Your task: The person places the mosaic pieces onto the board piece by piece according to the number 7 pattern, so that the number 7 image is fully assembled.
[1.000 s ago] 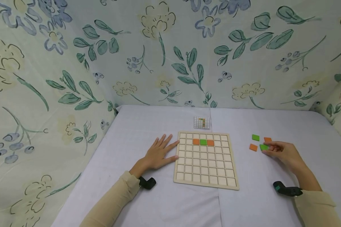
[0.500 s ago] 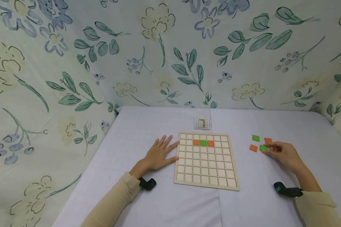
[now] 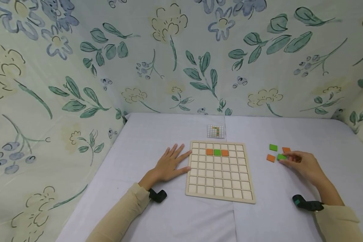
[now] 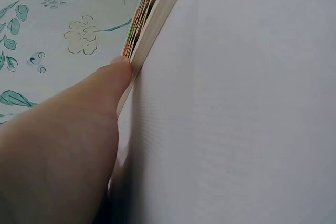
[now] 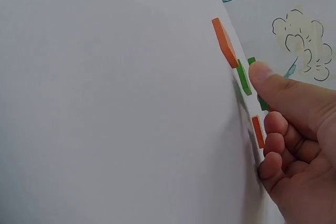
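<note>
A wooden grid board (image 3: 220, 195) lies flat on the white table. Its second row holds an orange tile (image 3: 209, 152), a green tile (image 3: 217, 152) and another orange tile (image 3: 225, 153). My left hand (image 3: 169, 164) rests flat on the table with straight fingers, and its thumb (image 4: 122, 69) touches the board's left edge (image 4: 157, 17). To the right of the board, my right hand (image 3: 285, 158) pinches a loose green tile (image 3: 280, 157) that lies on the table. In the right wrist view the thumb (image 5: 273, 85) covers part of that tile.
Around the right hand lie an orange tile (image 3: 270, 158), a green tile (image 3: 273, 147) and another orange tile (image 3: 286, 150). A small pattern card (image 3: 215, 131) lies behind the board. Flowered cloth walls (image 3: 181, 57) enclose the table at the back and sides.
</note>
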Available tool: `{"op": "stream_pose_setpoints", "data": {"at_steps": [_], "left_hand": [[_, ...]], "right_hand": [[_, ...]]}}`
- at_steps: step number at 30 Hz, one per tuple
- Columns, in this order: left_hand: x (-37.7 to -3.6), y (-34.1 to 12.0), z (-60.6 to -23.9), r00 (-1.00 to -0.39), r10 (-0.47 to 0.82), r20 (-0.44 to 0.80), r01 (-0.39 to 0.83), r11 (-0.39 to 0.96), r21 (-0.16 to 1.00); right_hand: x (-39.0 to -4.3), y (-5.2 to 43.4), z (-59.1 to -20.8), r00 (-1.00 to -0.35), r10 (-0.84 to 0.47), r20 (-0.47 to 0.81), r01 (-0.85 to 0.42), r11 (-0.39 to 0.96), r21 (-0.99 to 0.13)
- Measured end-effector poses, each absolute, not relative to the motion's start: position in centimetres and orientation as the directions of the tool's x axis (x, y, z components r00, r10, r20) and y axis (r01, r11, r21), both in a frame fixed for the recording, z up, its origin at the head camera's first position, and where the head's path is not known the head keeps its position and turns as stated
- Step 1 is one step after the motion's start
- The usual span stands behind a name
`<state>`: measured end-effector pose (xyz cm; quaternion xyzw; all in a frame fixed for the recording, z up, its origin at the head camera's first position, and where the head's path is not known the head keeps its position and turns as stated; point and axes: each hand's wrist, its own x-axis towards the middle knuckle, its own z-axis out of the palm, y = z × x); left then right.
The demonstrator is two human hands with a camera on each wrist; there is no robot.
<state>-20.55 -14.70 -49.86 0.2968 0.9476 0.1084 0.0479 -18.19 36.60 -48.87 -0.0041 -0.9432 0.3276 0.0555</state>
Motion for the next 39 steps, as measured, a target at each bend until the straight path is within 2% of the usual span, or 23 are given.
{"op": "stream_pose_setpoints", "data": {"at_steps": [5, 15, 21, 31, 34, 39], "left_hand": [[-20.5, -14.7, -49.8, -0.818, 0.575, -0.023, 0.555, 0.799, 0.232], [-20.4, -14.7, -49.7, -0.816, 0.578, -0.022, 0.558, 0.797, 0.230], [-20.5, -14.7, -49.8, -0.814, 0.580, -0.013, 0.562, 0.794, 0.232], [-20.6, -14.7, -49.9, -0.823, 0.567, -0.038, 0.546, 0.808, 0.222], [-20.6, -14.7, -49.9, -0.824, 0.565, -0.046, 0.543, 0.810, 0.222], [-20.5, -14.7, -49.8, -0.823, 0.567, -0.038, 0.546, 0.807, 0.224]], "right_hand": [[-18.1, 36.3, -48.2, -0.992, 0.029, 0.120, -0.051, 0.786, -0.615], [-17.8, 34.5, -46.4, -0.970, -0.051, 0.236, -0.190, 0.763, -0.618], [-18.1, 32.9, -45.7, -0.969, -0.050, 0.242, -0.199, 0.738, -0.645], [-18.8, 30.6, -45.3, -0.960, -0.132, 0.247, -0.267, 0.698, -0.665], [-18.3, 28.9, -43.6, -0.959, -0.164, 0.233, -0.281, 0.674, -0.683], [-18.7, 27.4, -43.3, -0.946, -0.188, 0.265, -0.320, 0.681, -0.658]]}}
